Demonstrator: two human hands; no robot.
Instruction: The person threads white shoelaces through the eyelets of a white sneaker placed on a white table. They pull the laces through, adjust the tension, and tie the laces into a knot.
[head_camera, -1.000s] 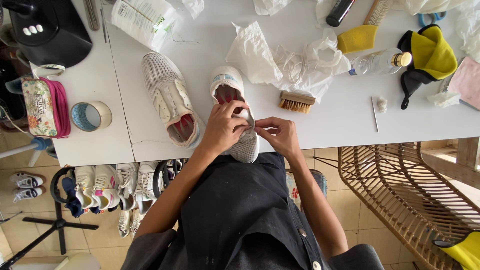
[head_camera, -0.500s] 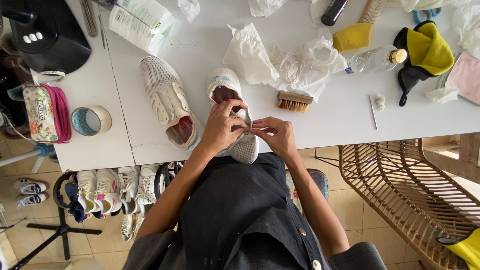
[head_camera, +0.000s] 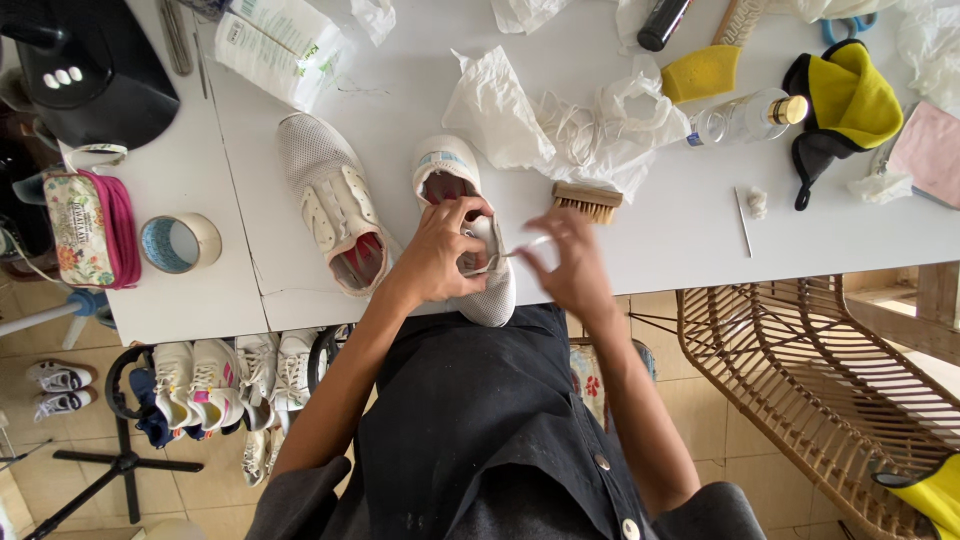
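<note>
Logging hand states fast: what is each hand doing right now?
Left hand: closed on the white sneaker, pressing it onto the table.
Right hand: blurred, fingers pinching a white lace pulled from the sneaker.

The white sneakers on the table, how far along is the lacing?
Nothing looks finished. In hand: the left hand steadies the near white sneaker while the right hand pulls a white lace sideways from it. Left: the second sneaker lies beside it with no lace visible, and the brush rests unused.
</note>
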